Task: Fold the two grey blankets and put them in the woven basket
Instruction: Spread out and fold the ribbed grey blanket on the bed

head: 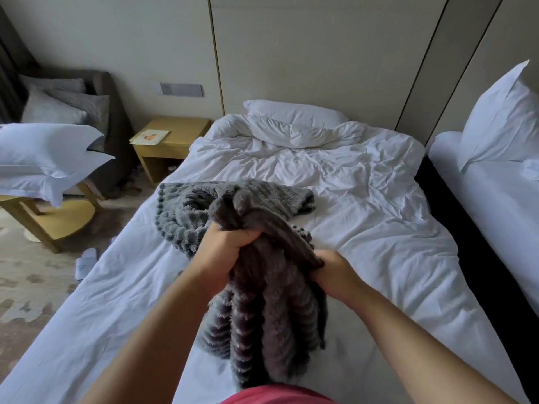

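Note:
A dark grey ribbed fleece blanket (pixel 274 325) hangs bunched above the bed, held up by both hands. My left hand (pixel 224 255) grips its top bunch, and my right hand (pixel 332 275) clutches the fabric just to the right and slightly lower. A second, lighter grey blanket with pom-pom edging (pixel 186 211) lies crumpled on the white sheet behind the held one. No woven basket is in view.
The white bed (pixel 350 205) has a rumpled duvet and pillow (pixel 294 118) at its head. A wooden nightstand (pixel 172 141) stands left of it, with pillows stacked on a wooden table (pixel 49 158). A second bed (pixel 495 193) lies at the right across a dark gap.

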`<state>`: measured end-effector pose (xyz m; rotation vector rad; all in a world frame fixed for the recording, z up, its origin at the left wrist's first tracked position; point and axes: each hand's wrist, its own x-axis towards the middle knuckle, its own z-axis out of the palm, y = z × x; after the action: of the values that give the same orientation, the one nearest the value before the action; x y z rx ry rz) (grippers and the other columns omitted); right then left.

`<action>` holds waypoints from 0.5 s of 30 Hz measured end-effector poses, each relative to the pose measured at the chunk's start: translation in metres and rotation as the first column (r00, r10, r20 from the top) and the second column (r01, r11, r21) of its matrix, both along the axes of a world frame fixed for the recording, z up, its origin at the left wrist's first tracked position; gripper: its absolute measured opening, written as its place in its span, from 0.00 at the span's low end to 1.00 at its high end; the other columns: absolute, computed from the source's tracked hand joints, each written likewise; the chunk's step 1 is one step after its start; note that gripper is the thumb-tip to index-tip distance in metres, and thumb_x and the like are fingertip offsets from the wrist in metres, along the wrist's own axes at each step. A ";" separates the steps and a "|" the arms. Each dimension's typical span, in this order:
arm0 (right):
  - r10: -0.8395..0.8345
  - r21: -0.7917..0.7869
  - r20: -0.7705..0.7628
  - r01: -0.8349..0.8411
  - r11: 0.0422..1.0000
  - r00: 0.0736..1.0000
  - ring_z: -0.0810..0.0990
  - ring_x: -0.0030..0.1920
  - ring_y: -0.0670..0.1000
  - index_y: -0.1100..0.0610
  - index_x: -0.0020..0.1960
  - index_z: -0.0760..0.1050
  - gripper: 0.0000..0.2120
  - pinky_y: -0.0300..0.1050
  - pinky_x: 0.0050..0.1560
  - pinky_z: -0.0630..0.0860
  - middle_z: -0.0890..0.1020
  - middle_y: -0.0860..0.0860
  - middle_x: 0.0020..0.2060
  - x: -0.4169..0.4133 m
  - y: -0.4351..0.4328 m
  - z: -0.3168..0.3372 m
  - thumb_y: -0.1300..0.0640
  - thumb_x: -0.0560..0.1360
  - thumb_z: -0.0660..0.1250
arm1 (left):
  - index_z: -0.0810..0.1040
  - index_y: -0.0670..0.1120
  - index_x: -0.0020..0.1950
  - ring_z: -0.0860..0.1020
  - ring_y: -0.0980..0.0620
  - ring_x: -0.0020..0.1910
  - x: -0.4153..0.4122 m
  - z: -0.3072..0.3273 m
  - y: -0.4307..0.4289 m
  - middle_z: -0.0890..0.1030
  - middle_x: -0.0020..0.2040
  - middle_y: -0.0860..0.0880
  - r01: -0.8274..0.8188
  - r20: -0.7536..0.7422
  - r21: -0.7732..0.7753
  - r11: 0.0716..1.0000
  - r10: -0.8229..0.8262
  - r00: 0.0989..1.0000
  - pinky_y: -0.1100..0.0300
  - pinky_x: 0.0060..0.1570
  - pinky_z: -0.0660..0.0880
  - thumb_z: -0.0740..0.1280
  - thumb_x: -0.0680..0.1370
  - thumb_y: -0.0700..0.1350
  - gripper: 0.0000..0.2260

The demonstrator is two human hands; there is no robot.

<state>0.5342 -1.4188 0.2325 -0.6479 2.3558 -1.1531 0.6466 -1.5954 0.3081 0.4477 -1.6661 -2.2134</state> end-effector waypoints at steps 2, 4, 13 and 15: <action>-0.115 0.125 -0.053 0.121 0.985 0.992 0.72 0.35 0.50 0.53 0.29 0.68 0.13 0.44 0.35 0.66 0.75 0.50 0.30 -0.009 0.014 -0.023 0.62 0.71 0.64 | 0.85 0.42 0.39 0.84 0.46 0.38 0.002 0.007 -0.008 0.85 0.38 0.43 -0.065 -0.094 0.126 0.990 0.077 0.993 0.56 0.35 0.80 0.68 0.65 0.34 0.08; -0.283 0.133 -0.044 0.286 0.949 0.958 0.74 0.36 0.53 0.55 0.32 0.71 0.11 0.45 0.36 0.67 0.76 0.51 0.31 -0.017 0.031 -0.038 0.64 0.72 0.61 | 0.83 0.41 0.43 0.84 0.46 0.39 0.002 0.010 -0.023 0.84 0.39 0.43 -0.154 -0.146 0.170 0.973 0.179 0.973 0.57 0.37 0.80 0.68 0.65 0.35 0.09; -0.134 -0.420 0.215 0.215 0.882 0.967 0.75 0.36 0.50 0.54 0.37 0.78 0.08 0.43 0.37 0.70 0.78 0.51 0.32 0.007 -0.020 0.050 0.63 0.71 0.63 | 0.75 0.58 0.64 0.74 0.63 0.62 -0.011 -0.019 -0.017 0.76 0.62 0.63 0.261 0.185 -0.655 0.709 -0.185 0.965 0.68 0.64 0.67 0.82 0.60 0.41 0.36; 0.039 -0.428 0.093 0.005 0.904 0.995 0.74 0.33 0.46 0.54 0.37 0.77 0.01 0.38 0.34 0.69 0.77 0.48 0.30 0.020 -0.038 0.068 0.57 0.67 0.66 | 0.76 0.48 0.63 0.76 0.55 0.60 -0.019 -0.040 0.004 0.79 0.58 0.54 0.390 0.296 -0.703 0.595 -0.254 0.921 0.63 0.61 0.71 0.79 0.66 0.41 0.27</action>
<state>0.5539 -1.4569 0.3002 -0.7306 2.0187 -1.6762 0.6279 -1.5914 0.2681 0.0902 -2.7328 -1.4458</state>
